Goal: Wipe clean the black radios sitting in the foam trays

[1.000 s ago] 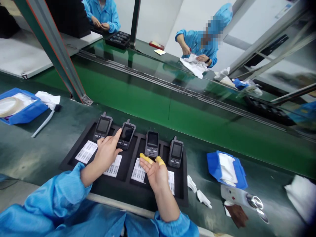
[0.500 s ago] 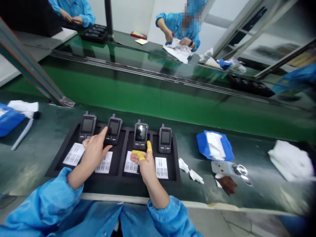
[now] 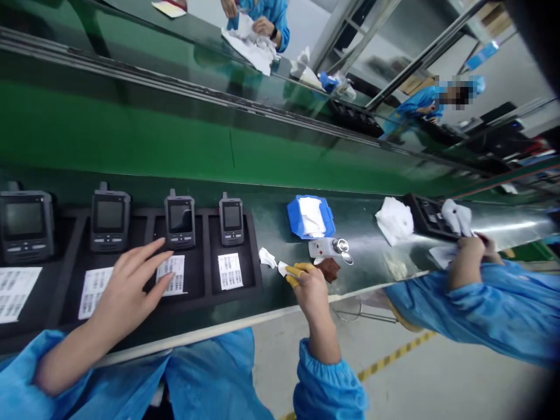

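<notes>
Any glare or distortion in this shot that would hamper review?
Head view: a bright glare streak runs along the green conveyor bench at right; the wide lens stretches the leftmost handheld device and tilts the whole scene; the top right corner falls dark.

handheld radio [image 3: 24, 224]: cut off by left edge | paper label [image 3: 13, 294]: cut off, print too small to read | white wipe [image 3: 282, 269]: partly hidden by right hand [image 3: 310, 290], grip unclear | co-worker's hand [image 3: 466, 262]: hides end of black tray [image 3: 422, 213]
</notes>
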The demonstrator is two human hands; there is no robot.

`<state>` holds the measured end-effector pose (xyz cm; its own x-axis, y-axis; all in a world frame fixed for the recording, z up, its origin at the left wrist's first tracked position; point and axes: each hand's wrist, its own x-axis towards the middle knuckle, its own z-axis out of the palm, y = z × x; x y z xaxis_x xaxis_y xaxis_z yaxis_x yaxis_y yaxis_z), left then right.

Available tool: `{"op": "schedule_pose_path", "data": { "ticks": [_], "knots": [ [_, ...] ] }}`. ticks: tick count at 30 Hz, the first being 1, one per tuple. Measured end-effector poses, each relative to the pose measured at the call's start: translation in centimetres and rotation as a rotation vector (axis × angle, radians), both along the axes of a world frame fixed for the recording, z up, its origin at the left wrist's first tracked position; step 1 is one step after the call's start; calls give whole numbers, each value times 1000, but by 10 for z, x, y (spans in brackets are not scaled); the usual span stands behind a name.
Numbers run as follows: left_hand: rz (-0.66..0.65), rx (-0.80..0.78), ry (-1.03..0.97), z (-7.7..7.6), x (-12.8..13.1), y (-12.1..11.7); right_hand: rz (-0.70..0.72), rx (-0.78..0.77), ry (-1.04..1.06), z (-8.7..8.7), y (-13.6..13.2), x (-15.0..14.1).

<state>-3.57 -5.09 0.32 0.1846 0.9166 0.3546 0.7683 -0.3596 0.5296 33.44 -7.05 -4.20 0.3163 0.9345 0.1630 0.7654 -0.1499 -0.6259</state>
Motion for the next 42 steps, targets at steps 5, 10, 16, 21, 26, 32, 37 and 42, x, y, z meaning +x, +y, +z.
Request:
{"op": "schedule_pose_path", "data": {
  "ticks": [5,10,16,21,26,32,37,42],
  "knots": [
    [-189,-181,-56,-7,36,-2,84,76,-163,-2,5,1],
    [-450,-260,54,-22,83,-7,328,188,-292,21,63,-28],
    [-379,-101,344,-41,103,-6,646,264,-464,32,137,-97],
    [-345,-74,421,-38,102,-6,797,346,-543,23,138,-106],
    [-353,-70,416,-37,102,-6,956,420,-563,14,107,-88],
    [-347,-58,430,-38,103,-5,760,498,-664,19,148,-79],
    [-343,-65,425,-39,105,-5,817,460,-609,8,139,-71],
    [-340,-46,430,-39,105,-5,909,418,-530,-1,90,-61]
  ]
}}
